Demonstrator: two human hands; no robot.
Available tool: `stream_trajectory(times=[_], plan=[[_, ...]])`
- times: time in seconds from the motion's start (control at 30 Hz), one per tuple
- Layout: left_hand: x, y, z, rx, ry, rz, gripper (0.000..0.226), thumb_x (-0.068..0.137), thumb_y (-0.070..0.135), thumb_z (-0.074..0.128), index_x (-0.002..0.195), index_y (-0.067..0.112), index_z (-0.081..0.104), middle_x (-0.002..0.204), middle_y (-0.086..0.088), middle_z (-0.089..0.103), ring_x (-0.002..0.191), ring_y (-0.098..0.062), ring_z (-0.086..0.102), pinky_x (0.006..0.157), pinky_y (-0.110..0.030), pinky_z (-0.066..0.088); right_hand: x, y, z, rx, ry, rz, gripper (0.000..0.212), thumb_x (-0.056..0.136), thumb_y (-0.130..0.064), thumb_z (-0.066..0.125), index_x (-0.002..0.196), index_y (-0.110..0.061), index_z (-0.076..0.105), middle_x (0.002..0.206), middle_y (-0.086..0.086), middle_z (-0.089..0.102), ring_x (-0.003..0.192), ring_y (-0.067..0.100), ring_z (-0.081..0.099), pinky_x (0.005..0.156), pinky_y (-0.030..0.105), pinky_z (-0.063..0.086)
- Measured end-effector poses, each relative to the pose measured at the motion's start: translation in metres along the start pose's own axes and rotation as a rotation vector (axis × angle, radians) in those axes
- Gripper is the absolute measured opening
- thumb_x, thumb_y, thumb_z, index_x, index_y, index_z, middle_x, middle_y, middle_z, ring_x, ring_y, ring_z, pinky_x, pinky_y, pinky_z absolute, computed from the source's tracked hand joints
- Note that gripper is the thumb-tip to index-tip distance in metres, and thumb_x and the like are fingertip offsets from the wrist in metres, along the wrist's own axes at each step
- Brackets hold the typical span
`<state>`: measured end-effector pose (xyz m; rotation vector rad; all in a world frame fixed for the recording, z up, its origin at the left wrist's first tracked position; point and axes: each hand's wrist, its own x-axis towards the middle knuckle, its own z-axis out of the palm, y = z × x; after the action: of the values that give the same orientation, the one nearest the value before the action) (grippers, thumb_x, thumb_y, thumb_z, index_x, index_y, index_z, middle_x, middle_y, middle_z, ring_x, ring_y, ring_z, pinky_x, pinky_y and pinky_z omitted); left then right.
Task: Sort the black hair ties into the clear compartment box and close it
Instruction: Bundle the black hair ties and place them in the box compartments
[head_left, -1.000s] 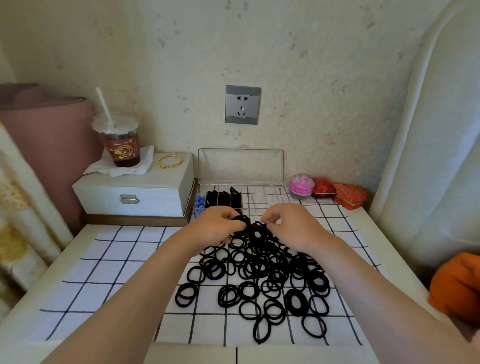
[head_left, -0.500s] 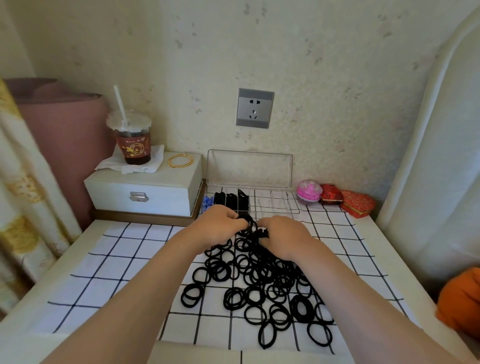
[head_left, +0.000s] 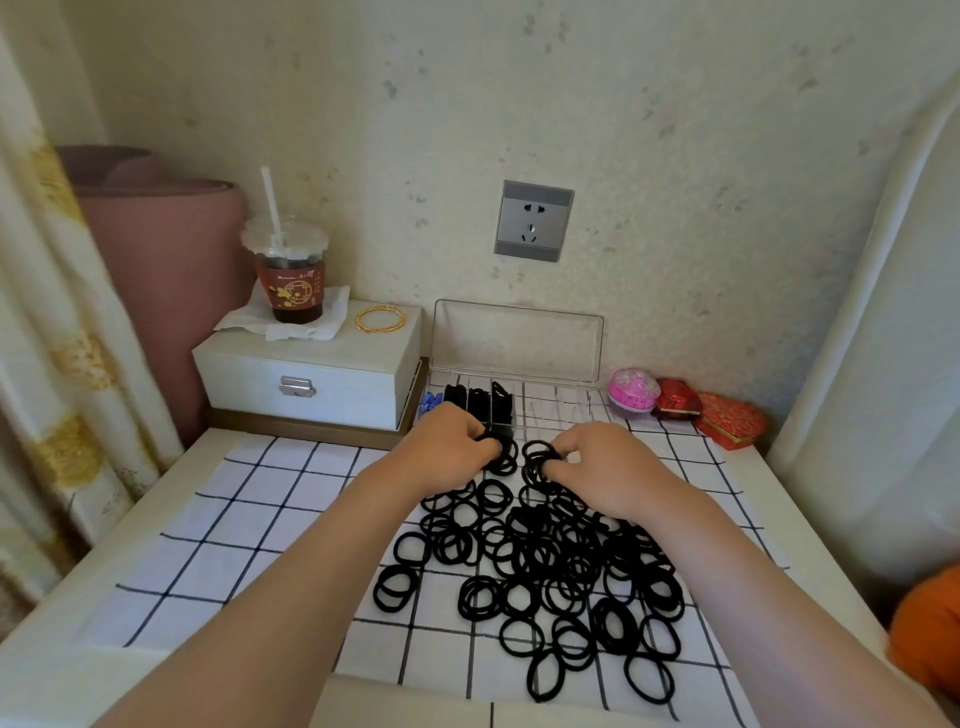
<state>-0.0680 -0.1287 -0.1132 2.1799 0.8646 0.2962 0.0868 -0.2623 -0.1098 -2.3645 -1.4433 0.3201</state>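
Note:
A heap of black hair ties (head_left: 550, 566) is spread on the white checked cloth (head_left: 249, 519). Behind it stands the clear compartment box (head_left: 550, 410) with its lid (head_left: 519, 338) upright against the wall. Its left compartments hold black ties and the right ones look bare. My left hand (head_left: 447, 452) grips a small bunch of ties at the heap's far edge, just in front of the box. My right hand (head_left: 602, 467) pinches a few ties beside it, a short gap between the two bunches.
A white jewellery box (head_left: 311, 374) at the back left carries a drink cup with a straw (head_left: 291, 270) and gold bangles (head_left: 380, 318). A pink case (head_left: 634, 391) and red boxes (head_left: 727, 418) sit at the back right. A curtain hangs left, bedding lies right.
My hands have drawn slightly apart, each keeping its own bunch of ties. The camera has shifted, so the scene sits further right in view.

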Motion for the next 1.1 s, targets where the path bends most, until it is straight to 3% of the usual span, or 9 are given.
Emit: stream_trajectory(times=[0.13, 0.3, 0.47, 0.6, 0.67, 0.73, 0.87, 1.0, 1.1], plan=[[-0.001, 0.003, 0.002, -0.009, 0.053, 0.013, 0.043, 0.09, 0.033, 0.064, 0.059, 0.017, 0.04, 0.052, 0.003, 0.032, 0.047, -0.012, 0.034, 0.053, -0.024, 0.034, -0.009, -0.004, -0.008, 0.395, -0.092, 0.037, 0.03, 0.097, -0.034, 0.055, 0.077, -0.013, 0.063, 0.072, 0.001, 0.072, 0.044, 0.012, 0.047, 0.051, 0.029, 0.039], [-0.002, 0.007, 0.009, -0.207, 0.025, -0.008, 0.027, 0.088, 0.03, 0.067, 0.079, 0.005, 0.069, 0.073, -0.005, 0.072, 0.066, -0.014, 0.069, 0.069, -0.027, 0.058, -0.019, -0.013, -0.019, 0.695, -0.303, -0.053, 0.03, 0.104, -0.028, 0.043, 0.087, -0.009, 0.059, 0.073, 0.009, 0.06, 0.048, 0.016, 0.037, 0.048, 0.027, 0.026], [-0.007, 0.015, 0.009, -0.489, -0.158, -0.047, 0.022, 0.092, 0.026, 0.067, 0.102, 0.007, 0.073, 0.092, -0.006, 0.076, 0.084, -0.011, 0.075, 0.071, -0.022, 0.059, -0.014, -0.018, -0.014, 0.505, -0.266, -0.029, 0.034, 0.103, -0.035, 0.043, 0.077, -0.019, 0.058, 0.061, 0.0, 0.059, 0.043, 0.011, 0.043, 0.05, 0.027, 0.032], [-0.008, 0.017, 0.006, -0.652, -0.279, -0.118, 0.025, 0.1, 0.019, 0.051, 0.113, 0.004, 0.066, 0.107, -0.019, 0.072, 0.097, -0.022, 0.073, 0.083, -0.033, 0.059, -0.009, -0.017, -0.011, 0.21, -0.167, -0.037, 0.034, 0.102, -0.031, 0.04, 0.076, -0.018, 0.058, 0.063, -0.003, 0.063, 0.052, 0.011, 0.051, 0.059, 0.031, 0.041], [-0.01, 0.019, 0.005, -0.742, -0.341, -0.131, 0.027, 0.101, 0.025, 0.051, 0.113, 0.006, 0.065, 0.099, -0.013, 0.072, 0.1, -0.026, 0.072, 0.085, -0.036, 0.058, -0.009, -0.017, -0.008, 0.102, -0.113, -0.045, 0.035, 0.1, -0.035, 0.04, 0.074, -0.019, 0.058, 0.069, 0.0, 0.065, 0.061, 0.016, 0.056, 0.063, 0.035, 0.045], [-0.01, 0.017, 0.006, -0.662, -0.361, -0.076, 0.028, 0.097, 0.03, 0.06, 0.113, 0.01, 0.067, 0.103, -0.003, 0.074, 0.1, -0.021, 0.072, 0.086, -0.033, 0.058, -0.009, -0.017, -0.005, 0.019, -0.068, -0.053, 0.039, 0.099, -0.042, 0.04, 0.073, -0.019, 0.057, 0.07, -0.002, 0.064, 0.064, 0.017, 0.057, 0.063, 0.035, 0.045], [-0.009, 0.012, 0.007, -0.551, -0.358, -0.049, 0.025, 0.097, 0.022, 0.06, 0.117, 0.008, 0.065, 0.114, -0.008, 0.072, 0.101, -0.016, 0.072, 0.089, -0.03, 0.058, -0.007, -0.015, -0.005, 0.068, -0.062, 0.004, 0.037, 0.092, -0.046, 0.051, 0.068, -0.018, 0.056, 0.062, -0.003, 0.059, 0.056, 0.014, 0.051, 0.057, 0.031, 0.04], [-0.01, 0.012, 0.003, -0.577, -0.393, -0.051, 0.025, 0.1, 0.019, 0.055, 0.121, 0.008, 0.062, 0.119, -0.009, 0.07, 0.103, -0.018, 0.071, 0.09, -0.03, 0.057, -0.008, -0.013, -0.013, 0.415, -0.088, 0.133, 0.029, 0.083, -0.044, 0.068, 0.102, -0.023, 0.063, 0.092, 0.0, 0.07, 0.059, 0.013, 0.065, 0.052, 0.029, 0.054], [-0.011, 0.013, 0.001, -0.592, -0.416, -0.05, 0.026, 0.102, 0.018, 0.051, 0.124, 0.009, 0.061, 0.119, -0.01, 0.069, 0.104, -0.019, 0.071, 0.085, -0.028, 0.058, -0.01, -0.01, -0.017, 0.742, -0.269, 0.138, 0.038, 0.091, -0.026, 0.07, 0.127, -0.017, 0.063, 0.113, 0.008, 0.071, 0.081, 0.021, 0.072, 0.07, 0.039, 0.063]])
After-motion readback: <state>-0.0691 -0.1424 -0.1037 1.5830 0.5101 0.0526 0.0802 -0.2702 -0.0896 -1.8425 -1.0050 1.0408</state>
